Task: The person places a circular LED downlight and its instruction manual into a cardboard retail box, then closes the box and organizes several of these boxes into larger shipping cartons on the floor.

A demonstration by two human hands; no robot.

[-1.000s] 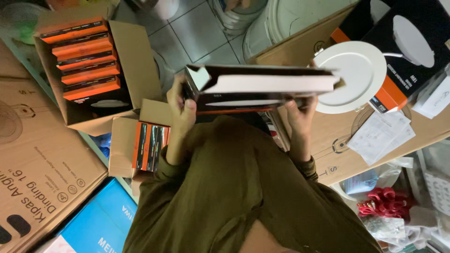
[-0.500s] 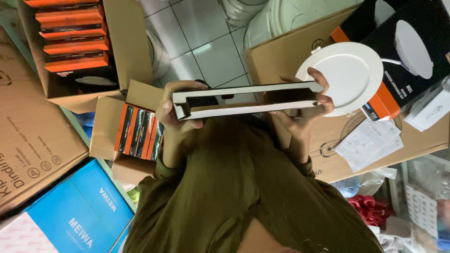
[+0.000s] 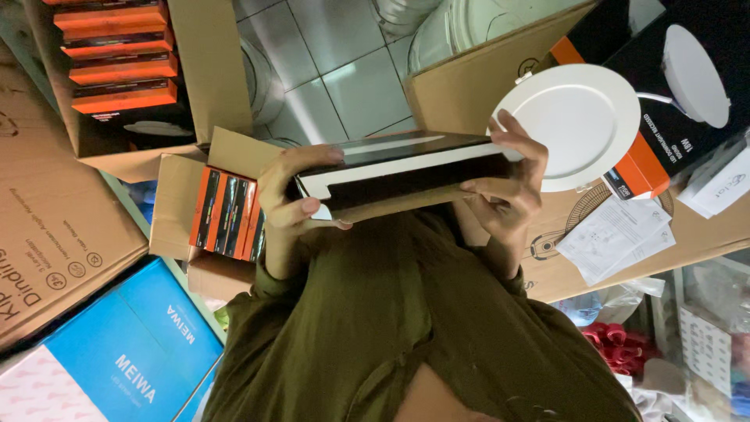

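Both my hands hold a flat, long black-and-white box [image 3: 398, 168] level in front of my olive-green top. My left hand [image 3: 285, 195] grips its left end, thumb below and fingers over the top edge. At the right end, my right hand [image 3: 508, 187] wraps around the box with fingers spread, just in front of a round white panel light [image 3: 582, 125]. The box's open narrow side faces me, dark inside.
A small open carton [image 3: 176, 207] with upright orange-and-black boxes [image 3: 223, 211] sits beside my left hand. A larger carton [image 3: 207, 70] of similar boxes lies at upper left. A black-and-orange lamp box [image 3: 687, 101], paper leaflet [image 3: 617, 234], blue box [image 3: 133, 352] and tiled floor [image 3: 344, 70] surround me.
The box has tilted from showing its broad white face to lying flatter, edge-on. My right hand has slid out to its right end, next to the white panel light.
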